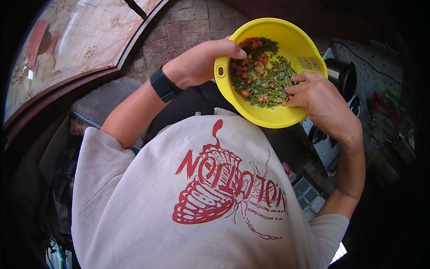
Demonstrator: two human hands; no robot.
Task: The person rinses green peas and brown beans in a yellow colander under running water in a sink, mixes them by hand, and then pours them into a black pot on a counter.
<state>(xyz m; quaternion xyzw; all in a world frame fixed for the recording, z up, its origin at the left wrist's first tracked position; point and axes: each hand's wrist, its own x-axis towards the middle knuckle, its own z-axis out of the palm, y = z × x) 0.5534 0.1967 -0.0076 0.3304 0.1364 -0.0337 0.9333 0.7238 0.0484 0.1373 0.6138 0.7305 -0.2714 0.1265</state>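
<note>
A yellow plastic bowl [278, 28] with drain slots in its wall is tilted in front of my chest. Green mung beans [284, 67], reddish peanuts [245, 93], small whitish grains and orange-red pieces [252, 43] lie in it. My left hand [205, 60] grips the rim at the left, its thumb over the inside and its other fingers mostly hidden behind the bowl. Inside the right side of the bowl, my right hand [319, 101] has its fingertips at the edge of the beans and touches some peanuts. Whether it pinches any of them I cannot tell.
A speckled countertop [364, 64] at the right bears a dark, shiny pot [346, 77] and a black cord. Tools with red handles [384, 107] lie farther right. A brick floor [188, 27] shows beyond the bowl. At the upper left stands a window or glass door with patterned covering [87, 37].
</note>
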